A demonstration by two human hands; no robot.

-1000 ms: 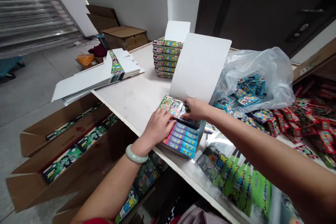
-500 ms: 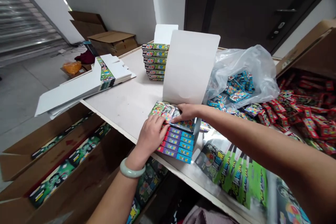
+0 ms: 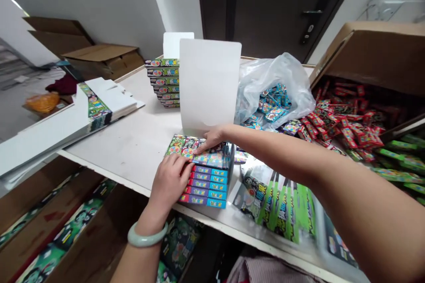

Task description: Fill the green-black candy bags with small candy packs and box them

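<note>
An open display box (image 3: 229, 174) filled with stacked small candy boxes (image 3: 208, 184) stands near the table's front edge. Its white lid (image 3: 210, 84) rises upright at the back. Red, purple and blue ends of the candy boxes show through the open front. My left hand (image 3: 171, 177), below a pale green bangle, curls round the box's left front corner, fingers on top and thumb at the front. Across the top layer lies my right hand (image 3: 212, 138), its index finger stretched out and touching the printed candy boxes; its other fingers are partly hidden.
Stacked display boxes (image 3: 164, 82) stand behind the lid. Flat white cartons (image 3: 109, 97) lie at left. A clear bag (image 3: 295, 79) of blue packs and a heap of red packs (image 3: 352, 124) are at right. Plastic-wrapped green printed packaging (image 3: 279, 208) lies nearer me.
The view has turned to the right, so everything sits further left. My right index finger now stretches forward over the top layer; my left hand stays at the corner.
</note>
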